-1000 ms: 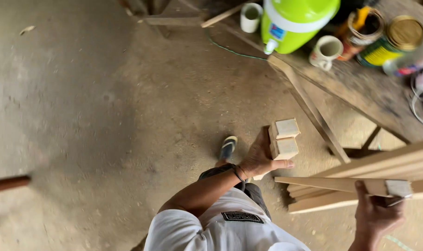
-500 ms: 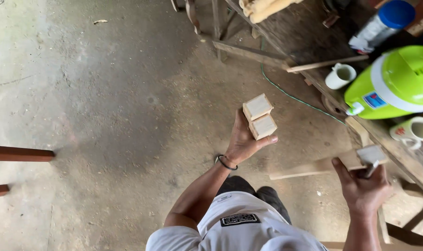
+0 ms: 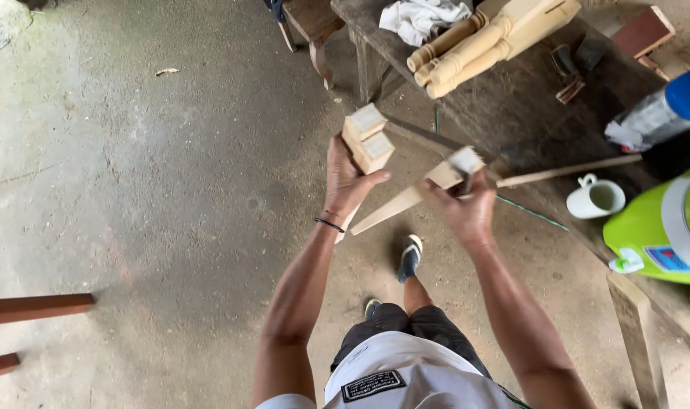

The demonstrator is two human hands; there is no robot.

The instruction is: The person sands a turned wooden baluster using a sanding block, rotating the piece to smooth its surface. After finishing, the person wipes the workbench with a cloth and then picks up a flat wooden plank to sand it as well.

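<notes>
My left hand [image 3: 347,182] grips two pale square wooden bars [image 3: 368,138], held together with their cut ends facing up at me. My right hand [image 3: 464,206] holds a third pale wooden bar [image 3: 405,198] by its upper end; the bar slants down to the left, toward my left wrist. A small dark tool seems pinched in the same hand, but I cannot make it out. Both hands are raised in front of me, just short of a dark wooden workbench [image 3: 512,113].
On the bench lie turned pale wooden legs [image 3: 485,42], a white cloth [image 3: 423,17], a white mug [image 3: 596,198], a lime green jug [image 3: 667,231] and a blue-capped bottle [image 3: 663,110]. A thin stick [image 3: 565,171] lies on its edge. Reddish bars [image 3: 34,307] jut in at left over the concrete floor.
I have stepped along the bench and lifted both hands. The left hand's two bars rose and moved left; the right hand swung its bar up and in toward them.
</notes>
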